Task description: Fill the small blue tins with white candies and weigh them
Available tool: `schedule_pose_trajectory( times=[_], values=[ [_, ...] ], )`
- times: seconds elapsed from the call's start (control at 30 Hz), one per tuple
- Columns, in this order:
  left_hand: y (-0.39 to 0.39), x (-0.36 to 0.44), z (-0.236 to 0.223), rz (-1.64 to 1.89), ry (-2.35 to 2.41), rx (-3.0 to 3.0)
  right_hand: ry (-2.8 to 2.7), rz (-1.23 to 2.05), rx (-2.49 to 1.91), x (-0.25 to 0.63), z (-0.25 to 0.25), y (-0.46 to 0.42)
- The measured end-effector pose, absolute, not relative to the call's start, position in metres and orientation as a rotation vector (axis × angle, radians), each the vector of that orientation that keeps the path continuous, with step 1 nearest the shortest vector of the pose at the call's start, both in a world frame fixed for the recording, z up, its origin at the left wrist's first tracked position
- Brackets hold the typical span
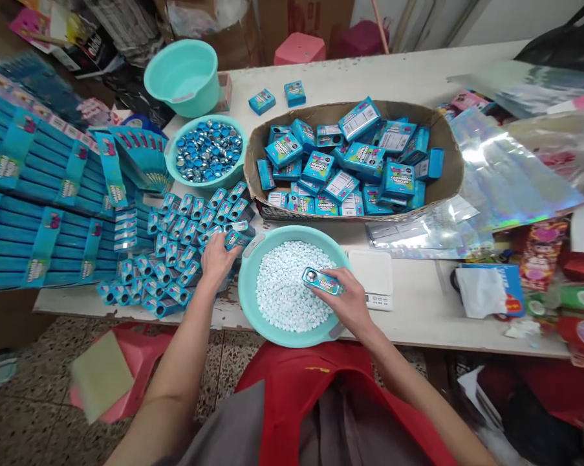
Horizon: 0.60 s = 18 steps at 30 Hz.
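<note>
My right hand (347,299) grips a small blue candy box (321,281) over a turquoise basin (248,304) filled with small white candies (286,310). A round silver cap shows at the end of that box. On the left, my left hand (216,262) has its fingers closed on another small blue box (232,240), at the edge of a crowd of standing boxes (175,249). Many of these have a round dark hole in the top. Behind them, a second turquoise basin (171,155) contains blue and silver caps (209,152).
A cut-down cardboard carton (447,155) full of blue boxes stands behind the candy basin. To the right is a white scale (376,275), with shiny plastic sheets (505,175) beyond. Another turquoise basin (182,71) stands at the back left. Stacked blue cartons (44,220) rise on the left.
</note>
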<state>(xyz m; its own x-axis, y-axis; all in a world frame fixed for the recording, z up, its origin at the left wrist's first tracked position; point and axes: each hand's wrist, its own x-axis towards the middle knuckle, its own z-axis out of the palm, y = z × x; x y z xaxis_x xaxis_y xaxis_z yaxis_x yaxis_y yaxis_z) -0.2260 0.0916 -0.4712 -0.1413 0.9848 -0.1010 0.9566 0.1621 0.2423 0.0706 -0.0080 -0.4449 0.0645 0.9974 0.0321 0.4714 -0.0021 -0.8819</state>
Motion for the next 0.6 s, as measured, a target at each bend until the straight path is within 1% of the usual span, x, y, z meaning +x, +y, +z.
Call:
schedule_pose_trajectory(
  times=[0.07,0.17,0.23,0.3,0.37,0.47,0.53,0.6],
  values=[
    [0.096,-0.223,-0.486,0.16,2.237,1.922,-1.424,0.81,-1.618,0.084,-0.432,-0.011],
    [0.096,-0.218,-0.495,0.191,2.285,1.95,-1.294,0.596,-1.721,0.115,-0.419,-0.013],
    [0.093,-0.215,-0.494,0.282,2.285,1.957,-1.231,0.443,-1.8,0.139,-0.423,-0.011],
    [0.088,-0.211,-0.49,0.4,2.258,1.981,-1.191,0.357,-1.857,0.161,-0.438,-0.007],
    [0.083,-0.204,-0.485,0.492,2.186,2.038,-1.169,0.352,-1.879,0.175,-0.461,-0.002],
    [0.076,-0.19,-0.48,0.537,2.045,2.134,-1.134,0.443,-1.879,0.184,-0.491,0.001],
    [0.072,-0.179,-0.477,0.54,1.986,2.159,-1.118,0.493,-1.872,0.186,-0.498,-0.004],
    [0.069,-0.171,-0.475,0.553,1.946,2.16,-1.086,0.5,-1.862,0.19,-0.495,-0.013]
  ],
)
